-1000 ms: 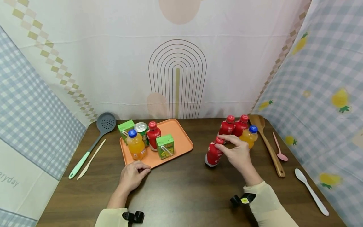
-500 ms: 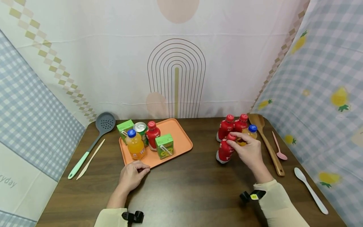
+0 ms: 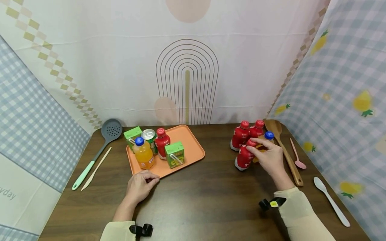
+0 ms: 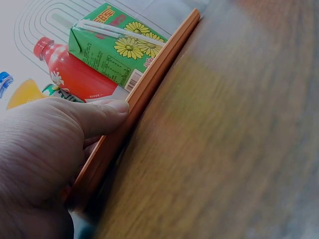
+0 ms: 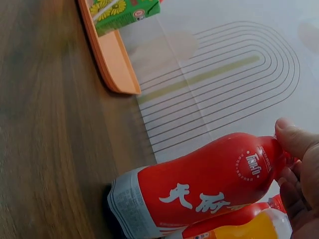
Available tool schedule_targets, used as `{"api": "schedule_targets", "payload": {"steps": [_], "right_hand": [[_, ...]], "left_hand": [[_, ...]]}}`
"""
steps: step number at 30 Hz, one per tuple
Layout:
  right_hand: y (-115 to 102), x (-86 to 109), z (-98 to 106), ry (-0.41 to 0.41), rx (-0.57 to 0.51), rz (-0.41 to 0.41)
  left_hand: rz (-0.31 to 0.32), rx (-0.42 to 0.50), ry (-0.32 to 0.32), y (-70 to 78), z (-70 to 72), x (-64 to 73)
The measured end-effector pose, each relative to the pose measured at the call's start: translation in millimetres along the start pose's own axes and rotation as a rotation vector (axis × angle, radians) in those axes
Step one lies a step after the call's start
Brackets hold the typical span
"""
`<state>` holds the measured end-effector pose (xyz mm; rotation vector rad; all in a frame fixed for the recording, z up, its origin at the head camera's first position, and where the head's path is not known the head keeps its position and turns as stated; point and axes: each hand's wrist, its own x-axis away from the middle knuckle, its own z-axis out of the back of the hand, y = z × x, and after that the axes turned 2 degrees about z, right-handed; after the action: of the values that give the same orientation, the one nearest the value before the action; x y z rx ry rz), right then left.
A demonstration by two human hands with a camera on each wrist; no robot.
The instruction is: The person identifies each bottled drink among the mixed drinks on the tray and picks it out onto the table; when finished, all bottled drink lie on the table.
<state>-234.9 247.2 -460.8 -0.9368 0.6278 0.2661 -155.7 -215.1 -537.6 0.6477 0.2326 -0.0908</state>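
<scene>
My right hand (image 3: pixel 272 160) pinches a red drink bottle (image 3: pixel 244 156) by its cap and neck, thumb on one side and fingers on the other. The bottle leans slightly, its base close over the table. In the right wrist view its red label with white lettering shows above a pale bottom band. Just behind it stand two red bottles (image 3: pixel 240 135) and an orange juice bottle with a blue cap (image 3: pixel 269 135), partly covered by my hand. My left hand (image 3: pixel 140 186) pinches the front rim of the orange tray (image 3: pixel 193 147), the thumb on top of the edge.
On the tray stand a green juice box (image 3: pixel 175 155), another red bottle (image 3: pixel 163 144), a can (image 3: pixel 149 135), an orange juice bottle (image 3: pixel 144 155) and a second green box (image 3: pixel 132 134). A skimmer (image 3: pixel 111 130) and wooden knife (image 3: pixel 95 170) lie left; a wooden spatula (image 3: pixel 286 150) and spoons (image 3: pixel 331 201) lie right.
The right hand has carried the red bottle to the right, close in front of the other bottles and overlapping the orange juice bottle. The left hand has stayed on the tray rim.
</scene>
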Motion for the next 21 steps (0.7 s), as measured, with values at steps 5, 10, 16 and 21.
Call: {"api": "schedule_targets", "payload": {"steps": [5,10,16,21], "right_hand": [[5,-6.0,4,-0.026,0.032,0.055],[8,-13.1,10,-0.071,0.125,0.139],[10,-19.6,10,-0.077,0.177,0.172],[11,-20.1,9,-0.049,0.231,0.199]], "left_hand": [[-0.002,0.0,-0.001,1.3,0.3,0.4],[0.005,-0.001,-0.007,2.1,1.0,0.5],[0.014,0.0,-0.009,2.3,1.2,0.3],[0.014,0.002,-0.011,3.1,1.6,0.8]]}}
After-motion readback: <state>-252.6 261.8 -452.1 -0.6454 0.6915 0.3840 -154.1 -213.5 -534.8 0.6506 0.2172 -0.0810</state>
